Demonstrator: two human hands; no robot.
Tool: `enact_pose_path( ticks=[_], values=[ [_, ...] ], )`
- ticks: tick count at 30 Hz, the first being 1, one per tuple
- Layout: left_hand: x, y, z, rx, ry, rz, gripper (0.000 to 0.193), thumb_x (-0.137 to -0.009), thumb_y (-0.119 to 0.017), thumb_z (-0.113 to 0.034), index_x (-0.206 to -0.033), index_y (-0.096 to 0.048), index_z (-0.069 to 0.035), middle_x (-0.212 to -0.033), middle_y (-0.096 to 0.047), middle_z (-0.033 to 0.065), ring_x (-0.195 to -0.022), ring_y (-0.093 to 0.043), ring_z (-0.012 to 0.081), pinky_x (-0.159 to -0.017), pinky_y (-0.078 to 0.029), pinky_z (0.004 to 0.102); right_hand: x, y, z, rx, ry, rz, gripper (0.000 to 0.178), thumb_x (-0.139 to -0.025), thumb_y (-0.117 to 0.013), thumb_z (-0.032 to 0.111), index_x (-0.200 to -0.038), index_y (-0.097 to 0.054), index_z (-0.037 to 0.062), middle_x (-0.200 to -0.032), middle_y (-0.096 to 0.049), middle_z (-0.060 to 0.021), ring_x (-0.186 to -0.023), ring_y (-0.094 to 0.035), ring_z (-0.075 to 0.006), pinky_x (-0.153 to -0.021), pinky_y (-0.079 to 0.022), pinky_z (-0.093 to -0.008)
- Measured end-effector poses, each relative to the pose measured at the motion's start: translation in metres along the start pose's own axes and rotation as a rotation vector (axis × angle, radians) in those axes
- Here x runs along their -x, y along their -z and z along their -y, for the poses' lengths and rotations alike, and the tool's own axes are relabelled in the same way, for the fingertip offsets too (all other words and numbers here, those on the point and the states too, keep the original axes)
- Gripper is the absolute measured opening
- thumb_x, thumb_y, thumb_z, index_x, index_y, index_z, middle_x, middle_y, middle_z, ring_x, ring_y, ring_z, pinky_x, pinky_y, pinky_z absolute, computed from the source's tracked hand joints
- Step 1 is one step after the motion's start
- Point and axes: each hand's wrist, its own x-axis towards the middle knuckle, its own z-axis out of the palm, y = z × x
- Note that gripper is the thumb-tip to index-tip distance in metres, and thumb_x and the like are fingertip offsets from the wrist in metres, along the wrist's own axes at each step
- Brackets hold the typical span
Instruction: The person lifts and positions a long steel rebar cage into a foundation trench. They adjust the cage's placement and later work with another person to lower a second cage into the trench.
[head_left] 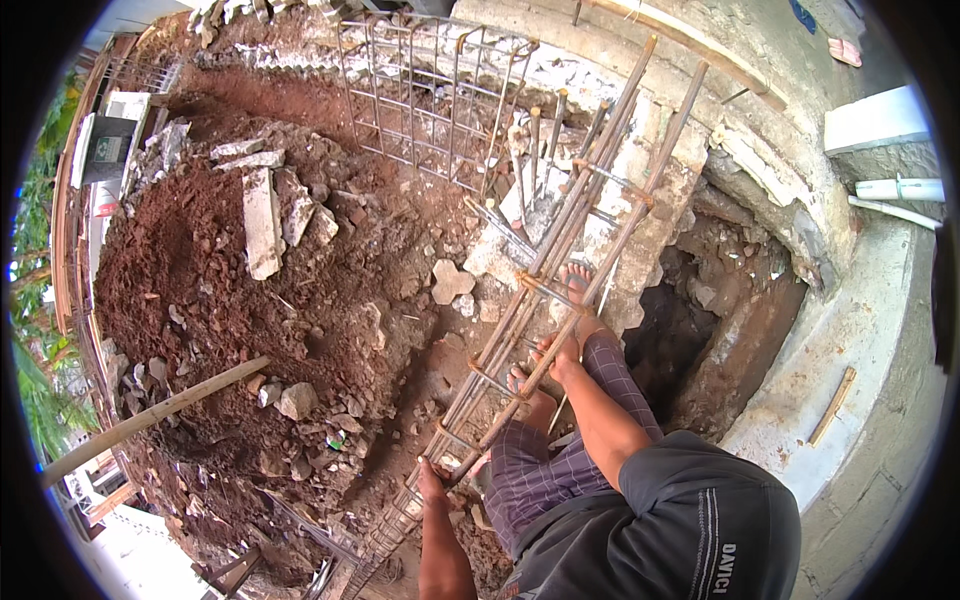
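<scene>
A long rebar cage, made of straight steel bars with square stirrups around them, runs diagonally in front of me from the lower left to the upper right. My left hand is closed around a bar toward its lower end. Farther along, my right hand grips the near bar beside a stirrup, its fingertips partly hidden by the bar. My bare feet stand by the cage, one foot showing beyond the right hand.
A deep pit with broken edges lies close to my right. On the left rises a mound of red soil with concrete chunks and a wooden pole. Another rebar cage stands at the back. A concrete ledge borders the right.
</scene>
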Motion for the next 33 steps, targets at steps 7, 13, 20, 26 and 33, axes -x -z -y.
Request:
enact_pose_path(
  ticks=[7,13,20,26,33],
  values=[
    [0.021,0.01,-0.007,0.097,0.007,-0.011,0.048,-0.093,-0.053,-0.056,-0.079,-0.053,-0.01,-0.063,-0.046,0.0026,-0.057,-0.046,0.0161,-0.055,-0.042,0.0314,0.06,0.006,0.021,-0.026,0.075,0.003,0.029,-0.096,-0.043,0.033,-0.083,-0.056,0.0109,-0.069,-0.057,-0.0061,-0.062,-0.06,-0.0216,-0.054,-0.052,-0.0399],
    [0.097,0.045,-0.023,0.192,-0.014,-0.008,0.045,-0.094,-0.054,-0.053,-0.074,-0.048,-0.014,-0.06,-0.039,-0.0012,-0.055,-0.039,0.0132,-0.055,-0.037,0.0301,0.174,0.0,0.039,-0.032,0.026,-0.02,0.025,-0.093,-0.044,0.029,-0.088,-0.057,0.0075,-0.076,-0.056,-0.0086,-0.06,-0.055,-0.0233,-0.057,-0.051,-0.0405],
    [0.136,0.105,-0.086,0.281,-0.092,-0.092,0.034,-0.095,-0.054,-0.05,-0.082,-0.051,-0.02,-0.063,-0.04,-0.0038,-0.055,-0.037,0.0109,-0.052,-0.033,0.0276,0.26,-0.067,0.029,0.009,0.032,0.139,0.017,-0.093,-0.043,0.014,-0.085,-0.056,0.0058,-0.081,-0.055,-0.0102,-0.067,-0.053,-0.019,-0.058,-0.048,-0.036],
    [0.101,0.14,-0.123,0.391,-0.103,-0.141,0.037,-0.096,-0.052,-0.051,-0.077,-0.049,-0.02,-0.055,-0.036,-0.0047,-0.044,-0.033,0.0096,-0.04,-0.026,0.0259,0.262,-0.121,0.009,0.209,-0.139,0.027,0.036,-0.096,-0.031,0.039,-0.084,-0.054,0.0141,-0.084,-0.058,-0.0046,-0.075,-0.049,-0.016,-0.071,-0.035,-0.0362],
    [0.014,0.109,-0.127,0.436,-0.076,-0.136,0.037,-0.097,-0.053,-0.045,-0.073,-0.05,-0.018,-0.057,-0.038,-0.0065,-0.047,-0.033,0.0061,-0.044,-0.023,0.0227,0.211,-0.152,0.002,0.064,-0.021,0.07,0.033,-0.093,-0.033,0.033,-0.075,-0.053,0.0145,-0.068,-0.054,-0.0024,-0.062,-0.046,-0.0177,-0.065,-0.036,-0.0378]
  ],
)
